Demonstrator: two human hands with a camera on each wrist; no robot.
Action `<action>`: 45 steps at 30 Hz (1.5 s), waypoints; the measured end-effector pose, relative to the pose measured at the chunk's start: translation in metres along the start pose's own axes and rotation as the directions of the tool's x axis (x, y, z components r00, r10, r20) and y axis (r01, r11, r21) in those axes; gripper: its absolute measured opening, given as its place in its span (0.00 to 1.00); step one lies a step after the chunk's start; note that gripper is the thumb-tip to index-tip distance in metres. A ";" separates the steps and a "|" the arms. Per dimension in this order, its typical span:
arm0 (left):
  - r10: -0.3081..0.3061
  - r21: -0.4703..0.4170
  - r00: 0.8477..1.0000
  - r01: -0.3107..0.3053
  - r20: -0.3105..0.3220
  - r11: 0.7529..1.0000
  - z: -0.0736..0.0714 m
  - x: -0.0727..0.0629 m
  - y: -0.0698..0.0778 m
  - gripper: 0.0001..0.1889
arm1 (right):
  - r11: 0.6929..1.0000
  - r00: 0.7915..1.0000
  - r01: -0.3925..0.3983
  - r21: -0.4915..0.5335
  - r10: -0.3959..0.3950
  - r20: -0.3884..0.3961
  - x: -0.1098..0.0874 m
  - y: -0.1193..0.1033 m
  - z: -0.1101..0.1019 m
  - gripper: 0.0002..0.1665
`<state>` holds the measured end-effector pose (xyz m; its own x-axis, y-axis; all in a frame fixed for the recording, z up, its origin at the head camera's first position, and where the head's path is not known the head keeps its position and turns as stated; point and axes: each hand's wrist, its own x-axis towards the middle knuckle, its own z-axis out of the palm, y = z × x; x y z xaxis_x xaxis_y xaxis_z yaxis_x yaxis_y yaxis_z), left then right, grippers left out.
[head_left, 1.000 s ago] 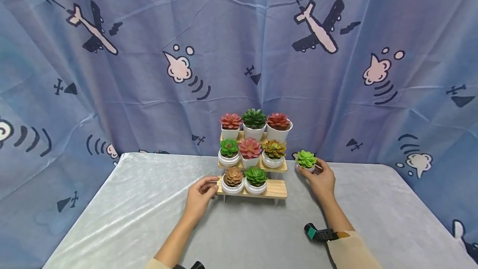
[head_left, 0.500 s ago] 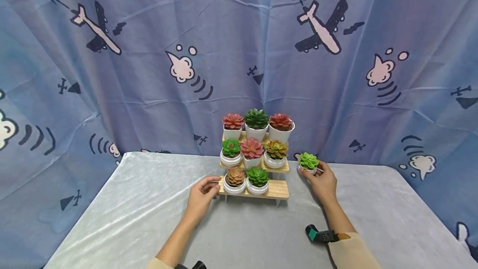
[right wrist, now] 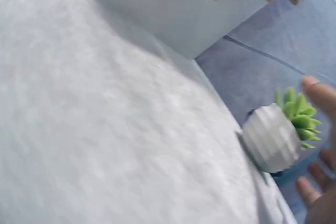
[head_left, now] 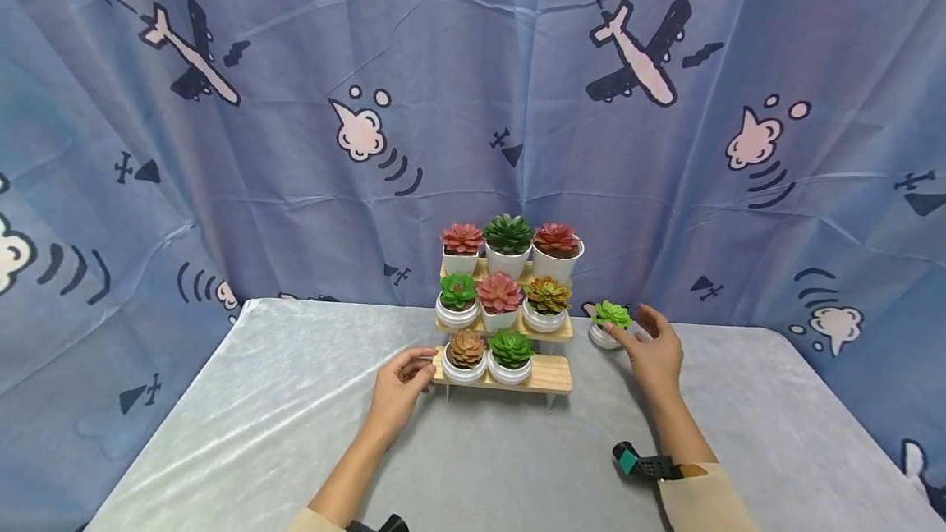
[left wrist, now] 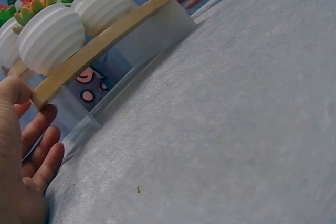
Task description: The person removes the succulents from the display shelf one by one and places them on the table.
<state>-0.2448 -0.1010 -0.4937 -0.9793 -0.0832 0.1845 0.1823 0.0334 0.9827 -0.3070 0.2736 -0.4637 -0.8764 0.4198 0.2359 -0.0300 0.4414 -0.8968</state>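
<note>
A three-step wooden plant stand (head_left: 550, 373) bears several succulents in white pots. My left hand (head_left: 397, 388) pinches the left end of its lowest board (left wrist: 86, 56), thumb at the top and fingers below. On that board are a brown succulent (head_left: 465, 348) and a green succulent (head_left: 511, 348). Right of the stand, a light green succulent in a ribbed white pot (head_left: 604, 338) stands upright on the table. My right hand (head_left: 654, 351) is just right of this pot, its thumb and fingers spread and holding nothing. In the right wrist view a gap shows between the fingers and the pot (right wrist: 270, 137).
A pale grey cloth (head_left: 296, 417) covers the table. Behind the table's back edge hangs a blue curtain (head_left: 458, 105) printed with planes. Clear legs hold up the stand's boards. The right end of the lowest board is bare wood.
My right hand has let go of the light green succulent's pot and drawn back a little to the right, fingers opening. The left hand stays at the board's end. The head view shifted slightly.
</note>
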 end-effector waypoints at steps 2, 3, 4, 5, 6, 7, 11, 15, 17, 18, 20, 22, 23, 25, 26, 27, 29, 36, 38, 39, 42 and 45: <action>0.003 -0.003 1.000 -0.003 -0.001 1.000 0.000 0.000 0.000 0.13 | 0.999 0.998 0.025 0.037 -0.023 -0.053 -0.001 -0.009 -0.008 0.43; 0.003 -0.004 1.000 -0.003 -0.003 1.000 0.000 0.000 0.000 0.12 | 0.998 0.997 0.039 0.054 -0.035 -0.076 -0.001 -0.013 -0.011 0.41; 0.004 -0.004 1.000 -0.004 -0.003 1.000 0.000 0.000 -0.001 0.12 | 0.996 0.994 0.052 0.074 -0.045 -0.096 -0.002 -0.017 -0.015 0.39; 0.005 -0.004 1.000 -0.005 -0.002 1.000 0.000 0.000 -0.001 0.12 | 0.994 0.992 0.068 0.088 -0.057 -0.114 -0.002 -0.022 -0.019 0.38; 0.007 -0.005 1.000 -0.007 -0.001 1.000 0.000 -0.001 -0.001 0.13 | 0.991 0.989 0.087 0.106 -0.074 -0.127 -0.003 -0.027 -0.022 0.37; 0.007 -0.005 1.000 -0.007 -0.001 1.000 -0.001 -0.001 -0.001 0.12 | 0.987 0.986 0.110 0.119 -0.093 -0.137 -0.004 -0.031 -0.025 0.36; 0.005 -0.006 1.000 -0.005 -0.003 1.000 -0.001 -0.001 -0.001 0.12 | 0.956 0.964 0.231 0.182 -0.200 -0.173 -0.009 -0.053 -0.034 0.34; 0.014 -0.001 1.000 -0.014 0.003 1.000 0.000 0.000 0.000 0.12 | 0.902 0.928 0.357 0.241 -0.315 -0.199 -0.019 -0.077 -0.041 0.32; 0.019 -0.003 1.000 -0.019 0.008 1.000 0.000 0.000 0.001 0.12 | 0.880 0.913 0.402 0.254 -0.362 -0.189 -0.025 -0.090 -0.043 0.33; 0.021 -0.005 1.000 -0.021 0.011 1.000 0.000 0.000 0.001 0.12 | 0.874 0.909 0.413 0.256 -0.379 -0.175 -0.028 -0.096 -0.044 0.33; 0.020 -0.008 1.000 -0.020 0.013 1.000 0.000 0.000 0.002 0.12 | 0.865 0.902 0.431 0.257 -0.406 -0.145 -0.036 -0.106 -0.044 0.34; 0.016 -0.011 1.000 -0.016 0.014 1.000 0.000 0.000 0.002 0.12 | 0.860 0.898 0.439 0.259 -0.424 -0.116 -0.044 -0.115 -0.042 0.35; 0.014 -0.012 1.000 -0.014 0.015 1.000 -0.001 0.000 0.002 0.12 | 0.853 0.895 0.444 0.273 -0.434 -0.100 -0.048 -0.118 -0.041 0.36; 0.012 -0.014 1.000 -0.012 0.016 1.000 -0.001 0.000 0.002 0.12 | 0.840 0.885 0.459 0.288 -0.461 -0.068 -0.054 -0.124 -0.037 0.36; 0.012 -0.017 1.000 -0.011 0.016 1.000 -0.001 0.000 0.001 0.12 | 0.831 0.876 0.472 0.294 -0.479 -0.052 -0.057 -0.126 -0.035 0.36; 0.012 -0.019 1.000 -0.012 0.016 1.000 -0.001 0.000 0.001 0.12 | 0.821 0.868 0.481 0.307 -0.495 -0.035 -0.060 -0.128 -0.033 0.35; 0.015 -0.019 1.000 -0.014 0.012 1.000 -0.001 0.000 0.001 0.12 | 0.800 0.848 0.499 0.334 -0.530 0.002 -0.064 -0.130 -0.027 0.35; 0.013 0.002 1.000 -0.013 0.006 1.000 -0.002 -0.001 0.001 0.12 | 0.783 0.809 0.493 0.379 -0.573 0.132 -0.077 -0.125 -0.006 0.33; 0.012 0.001 1.000 -0.012 0.008 1.000 -0.002 -0.001 0.001 0.12 | 0.780 0.800 0.485 0.395 -0.578 0.159 -0.080 -0.121 0.000 0.32; 0.012 0.001 1.000 -0.012 0.009 1.000 -0.002 -0.001 0.001 0.12 | 0.782 0.798 0.480 0.398 -0.578 0.173 -0.081 -0.119 0.003 0.32; 0.016 -0.001 1.000 -0.016 0.006 1.000 -0.002 -0.002 0.001 0.12 | 0.793 0.791 0.465 0.394 -0.572 0.218 -0.085 -0.111 0.012 0.31; 0.013 0.002 1.000 -0.013 0.002 1.000 -0.001 -0.002 0.001 0.12 | 0.821 0.794 0.442 0.363 -0.546 0.268 -0.089 -0.102 0.021 0.29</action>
<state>-0.2423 -0.1016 -0.4929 -0.9770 -0.0809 0.1973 0.1949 0.0361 0.9802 -0.2360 0.1749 -0.4009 -0.8083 -0.1205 0.5763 -0.5859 0.2601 -0.7675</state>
